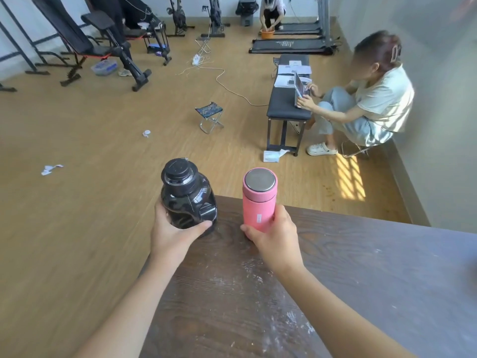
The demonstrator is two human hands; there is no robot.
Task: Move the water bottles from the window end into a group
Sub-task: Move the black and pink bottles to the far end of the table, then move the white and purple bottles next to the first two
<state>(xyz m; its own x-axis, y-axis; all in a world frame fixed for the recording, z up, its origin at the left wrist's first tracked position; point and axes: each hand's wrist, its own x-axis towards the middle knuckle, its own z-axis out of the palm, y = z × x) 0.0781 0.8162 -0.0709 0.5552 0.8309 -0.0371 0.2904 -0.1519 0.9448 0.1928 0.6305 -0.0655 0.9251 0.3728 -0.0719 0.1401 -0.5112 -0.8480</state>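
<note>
A big dark translucent bottle (187, 195) with a black screw cap stands upright at the far left corner of the dark wooden table (348, 267). My left hand (171, 228) wraps its lower part from the left. To its right stands a pink flask (259, 200) with a metal-topped lid, a short gap between the two. My right hand (275, 233) grips the flask's base from the right and front. Whether the bottles touch the table or hover just above it is hidden by my fingers.
The table's far edge runs just behind both bottles, with wooden floor beyond. A person (366, 104) sits at a black bench (289, 104) by the right wall. A small folding stool (210, 116), cables and gym machines (103, 47) stand further off.
</note>
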